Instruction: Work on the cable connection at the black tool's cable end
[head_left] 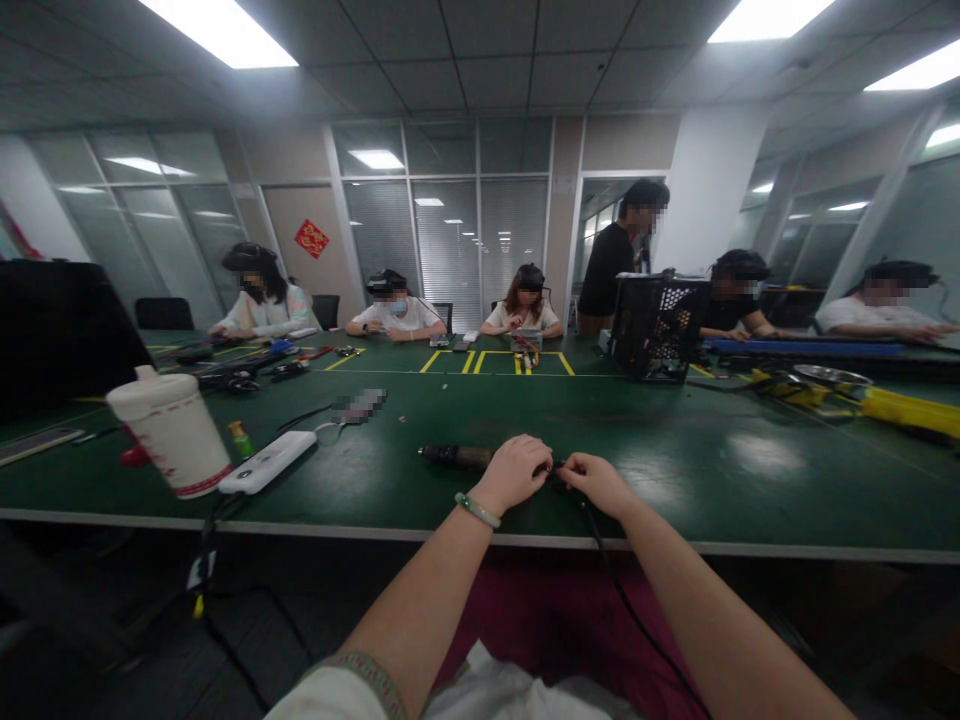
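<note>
A dark electric screwdriver [457, 456] lies along the green table in front of me, its bit end pointing left. My left hand [517, 470], with a pale green bangle at the wrist, is closed around the rear part of the tool. Just to the right, my right hand [596, 482] is closed in a pinch at the tool's tail end, on the black cable [600, 540]. From there the cable runs down over the table edge towards my lap. The exact spot between my fingertips is too small to make out.
To the left stand a white cup [172, 435], a small green-and-yellow bottle [241, 440] and a white power strip [270, 462]. A black computer case [660, 325] stands at the back right, near yellow tools [907, 410]. Several people sit across the table; one stands behind.
</note>
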